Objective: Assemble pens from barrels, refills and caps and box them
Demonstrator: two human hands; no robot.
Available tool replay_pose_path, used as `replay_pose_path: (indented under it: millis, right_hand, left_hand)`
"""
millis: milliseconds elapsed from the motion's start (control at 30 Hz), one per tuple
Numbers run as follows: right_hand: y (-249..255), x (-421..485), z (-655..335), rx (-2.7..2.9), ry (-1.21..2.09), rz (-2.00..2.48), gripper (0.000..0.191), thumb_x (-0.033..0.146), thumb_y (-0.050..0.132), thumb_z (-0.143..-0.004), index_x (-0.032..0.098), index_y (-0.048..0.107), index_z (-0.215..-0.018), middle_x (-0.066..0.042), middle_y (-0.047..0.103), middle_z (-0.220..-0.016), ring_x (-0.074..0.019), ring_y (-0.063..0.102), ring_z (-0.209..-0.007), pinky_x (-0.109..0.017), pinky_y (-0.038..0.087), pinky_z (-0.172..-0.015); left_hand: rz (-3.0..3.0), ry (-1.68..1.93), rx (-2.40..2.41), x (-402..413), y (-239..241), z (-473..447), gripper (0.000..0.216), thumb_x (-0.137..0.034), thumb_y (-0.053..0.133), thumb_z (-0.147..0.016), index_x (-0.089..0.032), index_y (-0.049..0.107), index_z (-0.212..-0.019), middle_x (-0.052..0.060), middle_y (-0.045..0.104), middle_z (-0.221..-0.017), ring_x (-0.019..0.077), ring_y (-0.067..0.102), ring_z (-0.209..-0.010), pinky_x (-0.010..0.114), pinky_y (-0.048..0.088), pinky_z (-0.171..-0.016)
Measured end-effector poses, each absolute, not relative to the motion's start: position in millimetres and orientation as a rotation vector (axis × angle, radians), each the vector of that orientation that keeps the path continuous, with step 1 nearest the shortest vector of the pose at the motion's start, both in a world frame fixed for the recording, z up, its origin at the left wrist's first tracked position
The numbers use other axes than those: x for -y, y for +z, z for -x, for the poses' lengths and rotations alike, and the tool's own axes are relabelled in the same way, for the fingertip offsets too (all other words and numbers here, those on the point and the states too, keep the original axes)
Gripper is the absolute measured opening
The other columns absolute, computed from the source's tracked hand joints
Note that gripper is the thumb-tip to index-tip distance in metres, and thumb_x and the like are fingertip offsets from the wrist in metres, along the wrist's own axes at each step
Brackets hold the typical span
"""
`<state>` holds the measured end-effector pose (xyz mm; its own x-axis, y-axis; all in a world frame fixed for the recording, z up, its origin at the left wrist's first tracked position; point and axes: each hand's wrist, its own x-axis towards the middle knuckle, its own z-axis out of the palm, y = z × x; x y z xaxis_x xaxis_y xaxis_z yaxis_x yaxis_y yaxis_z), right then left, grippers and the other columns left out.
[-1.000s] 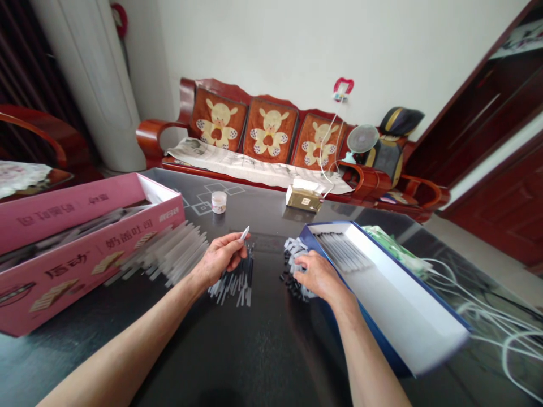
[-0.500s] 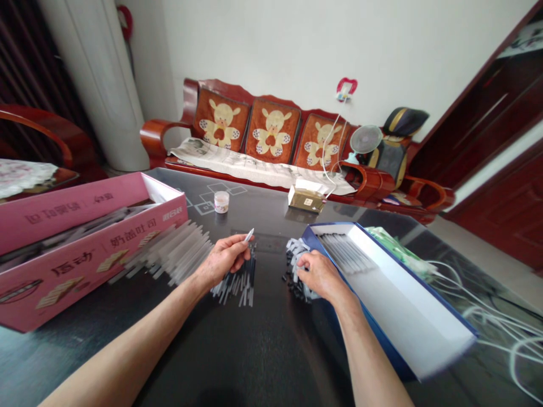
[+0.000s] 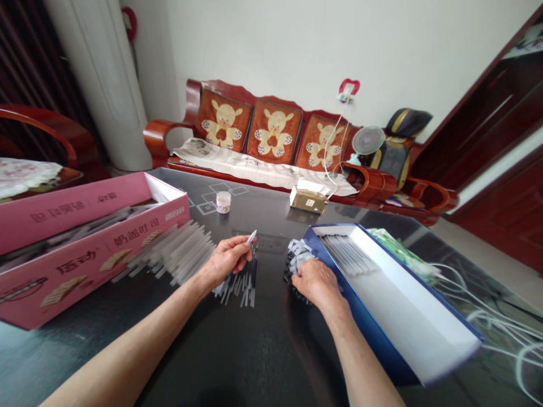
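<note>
My left hand pinches a thin pen part with a pale tip pointing up and right. It hovers over a small heap of dark pen refills on the black table. Palm down, my right hand rests with curled fingers on a pile of small black and clear caps beside the blue box. What its fingers hold is hidden. A fan of clear pen barrels lies left of my left hand.
A long pink carton stands at the left with more barrels inside. The blue box holds a row of finished pens. A small white jar and a tissue box sit farther back. White cables trail at right.
The view has shifted slightly. My right hand has slid a little down onto the cap pile. My left hand still holds the pen part in much the same spot.
</note>
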<state>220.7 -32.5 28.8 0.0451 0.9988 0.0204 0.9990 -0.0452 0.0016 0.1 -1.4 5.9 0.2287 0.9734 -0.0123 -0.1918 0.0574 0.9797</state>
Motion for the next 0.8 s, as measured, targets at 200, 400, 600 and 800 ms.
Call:
replay_pose_path:
  millis: [200,400,600,800]
  right_hand:
    - [34.4,32.8,-220.8,2.083,0.023,2.022,0.011,0.021,0.056,-0.073,0.019,0.064,-0.067,-0.011,0.068,-0.083,-0.0228,0.064,-0.074,-0.031,0.043,-0.066]
    - [34.0,30.2,-208.5,1.69,0.77,1.551,0.011,0.032,0.056,-0.075,0.021,0.058,-0.074,0.0,0.064,-0.065,-0.0172,0.062,-0.061,-0.027,0.045,-0.059]
    - [34.4,29.0,-199.3,1.562,0.873,1.35,0.02,0.035,0.059,-0.073,0.02,0.066,-0.084,-0.001,0.065,-0.07,-0.0155,0.058,-0.064,-0.027,0.044,-0.061]
    - [36.9,29.6,-198.9,1.546,0.851,1.362,0.024,0.035,0.058,-0.073,0.02,0.069,-0.089,-0.002,0.065,-0.071,-0.0172,0.059,-0.068,-0.029,0.045,-0.064]
  left_hand:
    - [-1.198,1.059,-0.955,4.5,9.2,-2.0,0.038,-0.04,0.061,-0.073,-0.013,0.065,-0.099,-0.002,0.057,-0.063,0.0052,0.042,-0.04,0.017,0.028,-0.036]
    - [-1.47,0.9,-0.896,9.4,9.6,-1.9,0.036,-0.045,0.056,-0.08,-0.014,0.067,-0.094,-0.002,0.054,-0.059,0.0046,0.038,-0.04,0.017,0.027,-0.038]
    - [-1.638,0.796,-0.857,10.6,6.6,-0.4,0.039,-0.046,0.052,-0.083,-0.015,0.069,-0.101,-0.002,0.052,-0.057,0.0063,0.038,-0.043,0.018,0.03,-0.041]
    - [-1.732,0.8,-0.845,11.4,6.3,-0.4,0.034,-0.042,0.051,-0.084,-0.015,0.071,-0.092,-0.001,0.054,-0.057,0.0072,0.038,-0.044,0.018,0.029,-0.041]
